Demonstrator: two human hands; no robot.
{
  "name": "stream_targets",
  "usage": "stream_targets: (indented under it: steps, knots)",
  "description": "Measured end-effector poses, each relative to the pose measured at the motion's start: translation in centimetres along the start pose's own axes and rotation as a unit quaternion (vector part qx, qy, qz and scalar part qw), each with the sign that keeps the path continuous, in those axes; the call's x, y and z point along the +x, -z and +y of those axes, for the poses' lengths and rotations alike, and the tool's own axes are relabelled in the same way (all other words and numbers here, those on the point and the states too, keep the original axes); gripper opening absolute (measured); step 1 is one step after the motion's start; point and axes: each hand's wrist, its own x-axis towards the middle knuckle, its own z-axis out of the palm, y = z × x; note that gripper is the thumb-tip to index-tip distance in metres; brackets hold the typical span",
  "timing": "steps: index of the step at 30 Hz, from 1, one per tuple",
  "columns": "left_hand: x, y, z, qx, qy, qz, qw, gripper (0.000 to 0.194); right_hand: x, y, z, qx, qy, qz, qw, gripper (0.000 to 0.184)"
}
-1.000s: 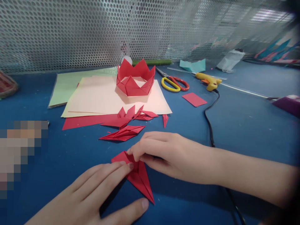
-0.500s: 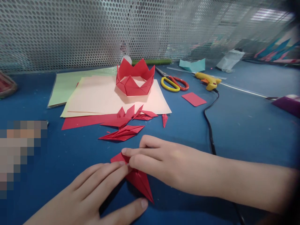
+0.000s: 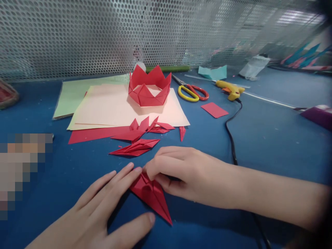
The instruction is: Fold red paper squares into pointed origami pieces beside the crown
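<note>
A folded piece of red paper point(image 3: 153, 197) lies on the blue table with its long point toward me. My left hand point(image 3: 105, 209) rests on its left edge, fingers stretched out and thumb spread wide. From the right, my right hand point(image 3: 185, 174) pinches the far end of this paper with curled fingers. Its fingertips touch the paper near my left fingertips, and part of the far corner is hidden beneath the hands. Just beyond them are folded red paper pieces point(image 3: 136, 148), several in a loose group.
A red paper crown-like ring point(image 3: 149, 97) stands on cream sheets point(image 3: 103, 107). To its right are scissors point(image 3: 188, 92), a red card point(image 3: 214, 109) and a yellow glue gun point(image 3: 230, 90). Its black cord point(image 3: 231, 138) runs under my right forearm. A metal mesh point(image 3: 103, 38) borders the back.
My right fingers have curled from a flatter press into a pinch at the paper's far end. My left fingers have slid slightly away from me and left, uncovering more paper.
</note>
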Motion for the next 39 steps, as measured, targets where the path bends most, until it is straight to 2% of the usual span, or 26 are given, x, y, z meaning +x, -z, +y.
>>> stream_targets:
  steps: [6, 11, 13, 15, 18, 20, 22, 25, 27, 29, 32, 36, 39]
  knots:
    - [0.2, 0.2, -0.6, -0.001, -0.039, -0.017, 0.999, 0.075, 0.0, -0.1, 0.1, -0.040, 0.037, 0.017, 0.998, 0.016]
    - [0.3, 0.1, -0.5, 0.015, -0.016, -0.010, 1.000, 0.075, 0.1, 0.1, -0.6, -0.088, 0.083, 0.051, 0.991, 0.012]
    - [0.1, -0.1, 0.0, 0.009, 0.011, 0.009, 1.000, 0.072, 0.0, 0.0, -0.9, -0.076, 0.088, 0.059, 0.991, 0.022]
    - [-0.2, -0.5, 0.5, -0.004, 0.056, 0.022, 0.998, 0.065, 0.0, -0.2, -1.2, -0.073, 0.073, 0.030, 0.994, 0.026]
    - [-0.9, -1.2, 1.1, -0.030, 0.102, 0.005, 0.994, 0.054, -0.1, -0.2, -1.1, -0.064, 0.048, -0.007, 0.997, 0.013]
    - [-1.3, -1.6, 1.2, -0.045, 0.112, -0.007, 0.993, 0.052, -0.2, -0.1, -0.9, -0.060, 0.051, 0.005, 0.997, 0.010]
    - [-1.6, -1.8, 1.3, -0.051, 0.117, -0.012, 0.992, 0.053, -0.2, 0.3, -0.8, -0.064, 0.061, -0.001, 0.996, 0.017]
    - [-1.5, -1.7, 1.3, -0.051, 0.122, -0.014, 0.991, 0.054, -0.1, 1.1, -0.4, -0.067, 0.085, -0.061, 0.992, 0.022]
    - [-1.2, -1.3, 1.1, -0.046, 0.114, -0.003, 0.992, 0.054, 0.0, 1.5, -0.1, -0.080, 0.117, -0.080, 0.987, 0.024]
    - [-0.7, -0.9, 0.6, -0.030, 0.085, 0.015, 0.996, 0.057, 0.0, 1.7, 0.3, -0.099, 0.139, -0.060, 0.983, 0.024]
    - [-0.2, -0.3, -0.1, -0.009, 0.049, 0.020, 0.999, 0.068, 0.1, 1.5, 0.9, -0.129, 0.129, -0.012, 0.983, 0.020]
    - [-0.1, -0.1, -0.4, -0.005, 0.055, -0.015, 0.998, 0.075, 0.1, 1.1, 1.3, -0.166, 0.120, 0.012, 0.979, 0.016]
    - [-0.1, -0.1, 0.0, -0.013, 0.067, -0.010, 0.998, 0.076, 0.2, 0.9, 1.6, -0.178, 0.122, 0.006, 0.976, 0.017]
